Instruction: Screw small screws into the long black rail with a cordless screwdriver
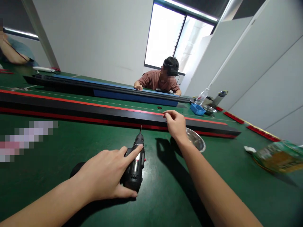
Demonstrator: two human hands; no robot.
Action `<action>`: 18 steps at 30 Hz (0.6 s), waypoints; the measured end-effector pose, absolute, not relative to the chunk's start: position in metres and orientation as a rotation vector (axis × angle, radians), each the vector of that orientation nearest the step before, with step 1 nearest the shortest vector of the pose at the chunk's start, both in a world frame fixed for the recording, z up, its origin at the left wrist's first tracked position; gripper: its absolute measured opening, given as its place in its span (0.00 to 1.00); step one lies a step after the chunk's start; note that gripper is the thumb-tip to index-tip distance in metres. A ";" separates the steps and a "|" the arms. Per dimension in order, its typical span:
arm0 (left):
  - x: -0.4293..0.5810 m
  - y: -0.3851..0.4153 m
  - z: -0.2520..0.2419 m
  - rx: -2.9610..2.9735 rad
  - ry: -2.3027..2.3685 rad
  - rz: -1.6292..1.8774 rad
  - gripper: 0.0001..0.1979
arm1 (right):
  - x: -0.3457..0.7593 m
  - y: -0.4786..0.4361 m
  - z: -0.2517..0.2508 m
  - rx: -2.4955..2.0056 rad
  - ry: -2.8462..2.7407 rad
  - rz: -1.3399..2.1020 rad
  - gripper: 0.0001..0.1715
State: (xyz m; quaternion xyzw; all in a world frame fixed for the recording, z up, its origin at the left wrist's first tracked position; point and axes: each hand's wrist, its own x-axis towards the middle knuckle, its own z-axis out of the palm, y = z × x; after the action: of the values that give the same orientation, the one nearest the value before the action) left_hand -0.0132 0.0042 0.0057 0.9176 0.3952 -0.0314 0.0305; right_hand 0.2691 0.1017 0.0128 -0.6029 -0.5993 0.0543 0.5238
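My left hand [107, 173] is wrapped round a black cordless screwdriver [135, 167] that rests on the green table [47, 170], its index finger stretched along the body. The bit points at a long black rail with red edges [94, 111] lying across the table. My right hand [175, 123] reaches to the rail's top edge with thumb and fingertips pinched together on it; whatever small thing they hold is too small to make out. A shallow metal bowl [197, 140] sits just right of my right wrist.
A second long rail with blue edges [132, 94] lies farther back, where a person in a brown shirt [158, 81] leans on it. A blue tray [197, 109], bottles [220, 97] and a packet [278, 156] are at the right. Another person's arm [11, 53] shows top left.
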 end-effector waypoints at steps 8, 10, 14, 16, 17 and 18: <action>-0.013 0.006 0.004 2.813 1.215 -0.107 0.62 | 0.360 0.059 0.013 -2.131 -1.507 0.054 0.18; -0.013 0.006 0.004 2.808 1.216 -0.110 0.62 | 0.367 0.054 0.004 -2.181 -1.521 0.103 0.19; -0.015 0.006 0.002 2.806 1.219 -0.103 0.63 | 0.371 0.052 -0.008 -2.209 -1.570 0.157 0.19; -0.016 0.006 0.002 2.810 1.224 -0.102 0.63 | 0.372 0.052 -0.010 -2.201 -1.604 0.119 0.19; -0.017 0.006 0.001 2.811 1.225 -0.104 0.63 | 0.372 0.052 -0.011 -2.186 -1.626 0.111 0.18; -0.017 0.006 0.001 2.813 1.225 -0.106 0.63 | 0.372 0.053 -0.012 -2.167 -1.655 0.117 0.18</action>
State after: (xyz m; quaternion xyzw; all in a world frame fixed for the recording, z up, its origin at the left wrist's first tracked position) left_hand -0.0171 0.0059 0.0014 0.9157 0.3988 -0.0346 0.0360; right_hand 0.3716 0.0525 -0.0118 -0.7773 -0.5935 0.0421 0.2046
